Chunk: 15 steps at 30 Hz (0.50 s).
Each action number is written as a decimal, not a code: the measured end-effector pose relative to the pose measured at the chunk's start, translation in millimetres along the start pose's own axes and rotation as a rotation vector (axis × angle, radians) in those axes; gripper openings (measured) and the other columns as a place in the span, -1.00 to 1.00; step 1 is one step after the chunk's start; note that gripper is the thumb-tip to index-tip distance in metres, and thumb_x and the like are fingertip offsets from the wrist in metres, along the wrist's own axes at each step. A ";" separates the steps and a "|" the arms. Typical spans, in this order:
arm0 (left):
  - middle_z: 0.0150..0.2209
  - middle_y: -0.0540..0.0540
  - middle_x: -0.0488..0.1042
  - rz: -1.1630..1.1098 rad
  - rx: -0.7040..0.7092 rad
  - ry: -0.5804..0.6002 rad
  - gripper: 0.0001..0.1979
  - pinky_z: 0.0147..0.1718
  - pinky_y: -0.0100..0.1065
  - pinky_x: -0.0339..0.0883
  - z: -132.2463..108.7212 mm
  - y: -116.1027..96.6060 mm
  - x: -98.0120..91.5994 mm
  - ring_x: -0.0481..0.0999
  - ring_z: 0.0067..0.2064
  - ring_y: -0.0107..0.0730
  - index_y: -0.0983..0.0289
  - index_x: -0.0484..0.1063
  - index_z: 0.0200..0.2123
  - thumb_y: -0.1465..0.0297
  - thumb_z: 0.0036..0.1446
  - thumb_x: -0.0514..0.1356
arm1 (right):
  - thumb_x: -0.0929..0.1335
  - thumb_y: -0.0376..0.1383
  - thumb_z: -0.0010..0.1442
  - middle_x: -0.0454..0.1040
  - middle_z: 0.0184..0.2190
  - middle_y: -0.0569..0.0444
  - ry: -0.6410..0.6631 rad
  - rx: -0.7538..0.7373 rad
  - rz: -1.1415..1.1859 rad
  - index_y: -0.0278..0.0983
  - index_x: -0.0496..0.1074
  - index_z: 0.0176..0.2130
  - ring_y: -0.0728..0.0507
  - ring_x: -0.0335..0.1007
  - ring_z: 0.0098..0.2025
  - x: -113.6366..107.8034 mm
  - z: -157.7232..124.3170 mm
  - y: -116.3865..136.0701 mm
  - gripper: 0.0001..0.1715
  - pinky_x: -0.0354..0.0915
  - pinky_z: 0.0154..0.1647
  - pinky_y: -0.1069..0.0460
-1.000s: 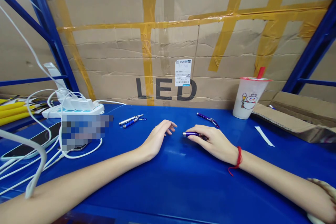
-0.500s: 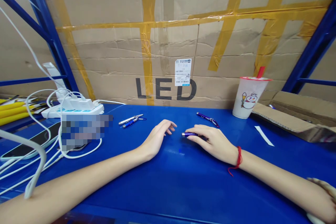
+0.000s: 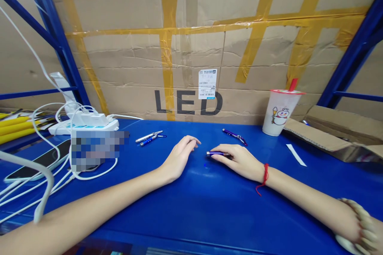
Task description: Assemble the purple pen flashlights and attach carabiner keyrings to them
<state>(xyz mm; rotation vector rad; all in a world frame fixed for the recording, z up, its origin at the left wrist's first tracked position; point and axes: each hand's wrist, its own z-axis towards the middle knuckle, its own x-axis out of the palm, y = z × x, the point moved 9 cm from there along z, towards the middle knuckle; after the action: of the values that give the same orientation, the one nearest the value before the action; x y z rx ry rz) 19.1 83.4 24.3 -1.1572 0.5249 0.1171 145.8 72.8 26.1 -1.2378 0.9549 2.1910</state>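
Observation:
My right hand (image 3: 239,160) is closed around a small purple penlight (image 3: 216,153), its silver tip pointing left toward my other hand. A small bright blue spot (image 3: 206,165) shows on the tabletop just below that tip. Palm side down, my left hand (image 3: 181,157) rests on the blue table (image 3: 191,207) with nothing in it, its fingers loosely bent and apart from the penlight. Behind my right hand lies another purple penlight (image 3: 231,133) with a strap loop. To the left of my left hand, a silver penlight (image 3: 146,137) and a blue penlight (image 3: 149,140) lie side by side.
A white cup (image 3: 279,113) with a red straw stands at the back right, near an open cardboard box (image 3: 338,135) and a white paper strip (image 3: 296,155). Left are a power strip (image 3: 92,121), white cables and a phone (image 3: 42,163). A large LED carton (image 3: 134,59) walls the back.
The view has shifted slightly, and my right arm sits a little further left. The fingers of my left hand have curled in a bit. My right hand keeps hold of the penlight.

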 end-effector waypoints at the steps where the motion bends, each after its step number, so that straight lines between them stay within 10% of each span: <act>1: -0.22 0.07 0.37 0.046 0.028 -0.006 -0.69 -0.10 -0.28 0.19 -2.3 -5.4 -0.9 0.34 -0.15 -0.33 0.24 0.31 -0.24 0.27 0.23 -0.17 | 0.17 -0.07 0.25 0.50 -0.18 0.11 0.015 -0.002 0.006 -0.17 0.45 -0.14 -0.07 0.41 -0.19 1.2 0.4 -0.6 -0.61 0.27 -0.21 0.07; 10: -0.41 0.09 0.41 0.977 0.813 0.180 -0.77 -0.34 -0.24 0.18 -51.4 -89.8 39.6 0.35 -0.36 -0.31 0.30 0.35 -0.35 0.37 0.19 -0.07 | 0.17 -0.07 0.24 0.51 -0.22 0.09 0.085 -0.033 -0.027 -0.19 0.44 -0.14 -0.09 0.42 -0.24 3.7 -1.2 3.3 -0.61 0.27 -0.26 0.06; 15: -0.60 -0.01 0.37 1.077 1.070 0.152 -0.80 -0.41 -0.29 0.22 -133.0 -79.0 44.2 0.33 -0.51 -0.38 0.24 0.34 -0.53 0.37 0.11 0.05 | 0.16 -0.07 0.25 0.50 -0.19 0.12 0.089 -0.044 0.002 -0.14 0.44 -0.13 -0.07 0.42 -0.20 1.5 -2.1 6.9 -0.61 0.27 -0.24 0.09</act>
<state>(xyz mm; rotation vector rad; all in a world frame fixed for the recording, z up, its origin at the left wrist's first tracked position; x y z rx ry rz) 41.1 -75.8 31.4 0.2460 1.1210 0.5908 141.6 66.7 26.5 -1.3659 0.9475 2.1855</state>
